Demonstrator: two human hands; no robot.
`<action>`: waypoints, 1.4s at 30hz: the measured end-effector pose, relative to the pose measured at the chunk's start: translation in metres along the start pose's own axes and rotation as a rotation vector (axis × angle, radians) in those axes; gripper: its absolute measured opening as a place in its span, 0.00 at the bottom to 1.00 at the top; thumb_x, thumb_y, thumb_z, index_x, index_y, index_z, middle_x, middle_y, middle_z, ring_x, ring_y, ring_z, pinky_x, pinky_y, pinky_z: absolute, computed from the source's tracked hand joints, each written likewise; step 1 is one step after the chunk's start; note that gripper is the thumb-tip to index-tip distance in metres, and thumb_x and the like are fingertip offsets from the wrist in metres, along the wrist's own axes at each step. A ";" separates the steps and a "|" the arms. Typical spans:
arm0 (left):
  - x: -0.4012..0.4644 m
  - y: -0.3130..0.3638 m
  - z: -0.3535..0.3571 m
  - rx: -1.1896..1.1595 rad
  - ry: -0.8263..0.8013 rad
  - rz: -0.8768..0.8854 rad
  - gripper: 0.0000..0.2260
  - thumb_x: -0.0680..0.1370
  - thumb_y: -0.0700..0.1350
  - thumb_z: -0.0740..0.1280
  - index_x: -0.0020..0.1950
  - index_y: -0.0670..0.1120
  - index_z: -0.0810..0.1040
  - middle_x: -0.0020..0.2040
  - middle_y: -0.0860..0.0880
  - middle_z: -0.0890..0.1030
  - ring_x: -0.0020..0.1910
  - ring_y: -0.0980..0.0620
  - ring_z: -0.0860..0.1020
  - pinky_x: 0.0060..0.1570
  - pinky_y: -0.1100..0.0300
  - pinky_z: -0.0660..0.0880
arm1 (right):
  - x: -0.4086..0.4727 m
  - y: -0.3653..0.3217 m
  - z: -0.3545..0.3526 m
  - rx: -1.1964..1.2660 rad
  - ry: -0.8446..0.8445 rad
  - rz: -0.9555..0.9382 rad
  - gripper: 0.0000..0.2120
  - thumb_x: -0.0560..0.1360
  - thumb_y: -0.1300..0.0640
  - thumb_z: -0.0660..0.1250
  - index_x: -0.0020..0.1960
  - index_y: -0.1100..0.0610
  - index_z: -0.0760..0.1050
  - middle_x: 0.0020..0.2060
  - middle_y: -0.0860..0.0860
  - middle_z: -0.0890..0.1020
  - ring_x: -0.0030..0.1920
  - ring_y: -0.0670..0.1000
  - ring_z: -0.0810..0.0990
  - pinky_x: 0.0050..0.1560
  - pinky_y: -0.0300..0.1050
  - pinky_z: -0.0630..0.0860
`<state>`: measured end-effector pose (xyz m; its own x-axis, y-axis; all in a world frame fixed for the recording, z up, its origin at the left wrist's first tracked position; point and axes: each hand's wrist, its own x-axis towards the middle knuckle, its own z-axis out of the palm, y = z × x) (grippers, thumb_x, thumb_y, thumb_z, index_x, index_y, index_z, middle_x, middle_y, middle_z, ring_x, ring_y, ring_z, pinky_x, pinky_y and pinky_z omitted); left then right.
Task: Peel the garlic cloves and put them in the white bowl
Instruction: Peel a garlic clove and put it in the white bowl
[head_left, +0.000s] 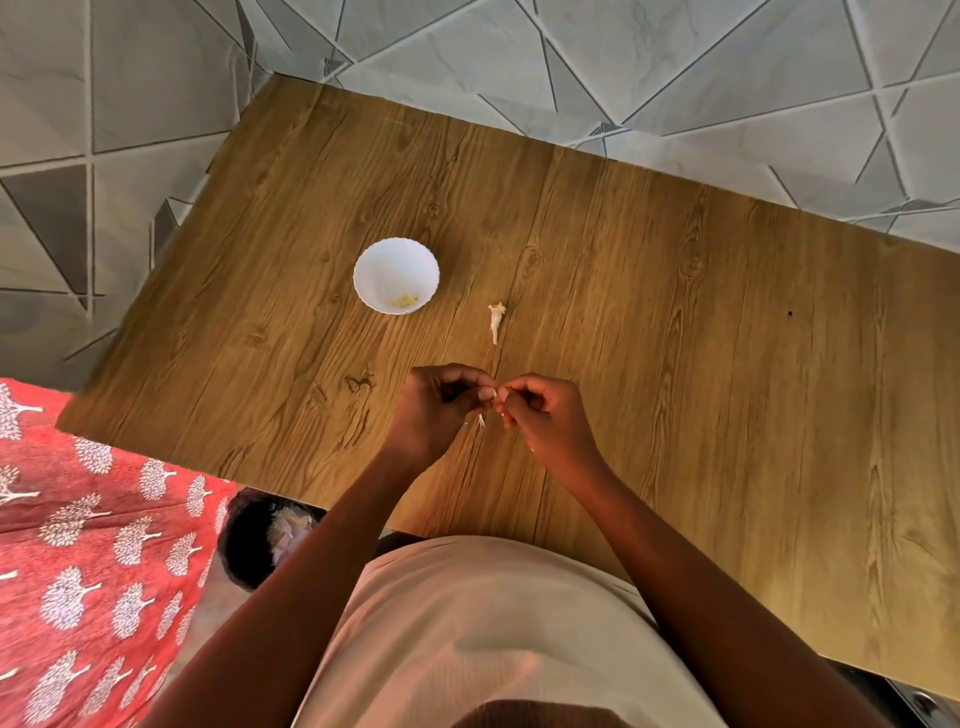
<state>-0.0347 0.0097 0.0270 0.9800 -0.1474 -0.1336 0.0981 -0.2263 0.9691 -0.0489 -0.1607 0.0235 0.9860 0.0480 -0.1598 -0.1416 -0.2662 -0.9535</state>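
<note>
My left hand (434, 410) and my right hand (545, 415) meet fingertip to fingertip above the wooden table (675, 322), pinching a small garlic clove (500, 399) between them. The clove is mostly hidden by my fingers. A thin strip of white skin (481, 420) hangs below it. The white scalloped bowl (396, 274) stands farther back on the left, holding a few pale peeled garlic pieces (402, 300) at its bottom. A bare garlic stem with papery skin (496, 321) lies on the table between the bowl and my hands.
A black bin or bag (254, 540) with pale garlic skins inside sits below the table's near edge on the left. A red cloth with a white tree print (88, 545) lies at lower left. Grey patterned floor tiles (649, 67) surround the table.
</note>
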 end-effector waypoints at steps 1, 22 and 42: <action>0.001 0.000 -0.001 -0.014 -0.009 -0.002 0.04 0.77 0.33 0.72 0.50 0.39 0.86 0.44 0.46 0.87 0.44 0.47 0.86 0.48 0.52 0.84 | 0.000 -0.001 0.000 0.023 -0.001 0.007 0.08 0.79 0.66 0.67 0.46 0.59 0.84 0.34 0.54 0.83 0.35 0.48 0.80 0.40 0.44 0.78; -0.004 0.003 0.001 -0.300 0.076 -0.175 0.08 0.77 0.27 0.70 0.55 0.33 0.83 0.47 0.39 0.87 0.48 0.42 0.86 0.47 0.56 0.83 | -0.007 0.002 0.003 -0.069 0.136 -0.084 0.04 0.76 0.61 0.74 0.51 0.58 0.84 0.42 0.48 0.86 0.44 0.47 0.85 0.46 0.44 0.82; -0.006 0.008 0.003 -0.094 0.087 -0.104 0.04 0.78 0.32 0.71 0.47 0.38 0.84 0.39 0.46 0.86 0.40 0.51 0.84 0.43 0.61 0.81 | -0.007 -0.008 0.003 -0.088 0.185 -0.167 0.09 0.74 0.62 0.77 0.54 0.59 0.84 0.44 0.48 0.87 0.46 0.43 0.86 0.48 0.47 0.84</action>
<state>-0.0405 0.0063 0.0351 0.9745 -0.0430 -0.2201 0.2119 -0.1445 0.9666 -0.0553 -0.1564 0.0313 0.9956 -0.0760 0.0554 0.0251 -0.3525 -0.9355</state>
